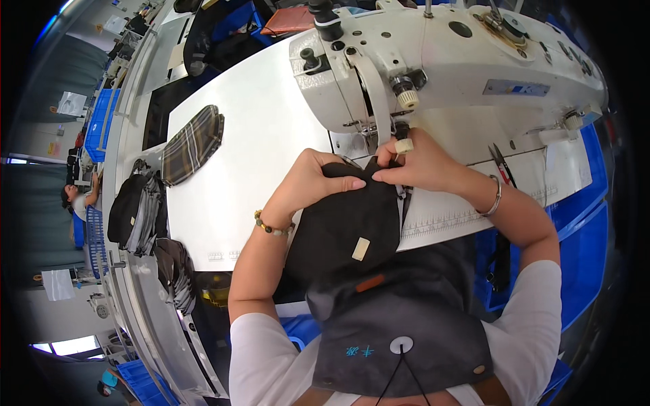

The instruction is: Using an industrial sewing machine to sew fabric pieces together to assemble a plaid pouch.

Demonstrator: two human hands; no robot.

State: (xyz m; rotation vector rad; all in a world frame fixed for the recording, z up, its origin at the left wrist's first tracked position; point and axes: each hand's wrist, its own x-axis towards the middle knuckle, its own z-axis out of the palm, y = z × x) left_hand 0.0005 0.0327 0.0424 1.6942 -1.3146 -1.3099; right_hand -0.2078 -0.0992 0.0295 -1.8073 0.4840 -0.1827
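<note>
My left hand pinches the upper left edge of a black fabric piece, its thumb lying across the cloth. At the upper right edge of the same piece, my right hand has its thumb and fingers closed on the cloth. The piece hangs down over the table's front edge and carries a small pale label. Both hands are just in front of the needle area of a white sewing machine. The machine's presser foot and the fabric's far edge are partly hidden by the right hand.
On the white table, a plaid fabric piece lies to the left. Stacked dark fabric pieces are beyond the table's left edge. Red-handled scissors rest right of my right forearm. Blue bins stand at the right.
</note>
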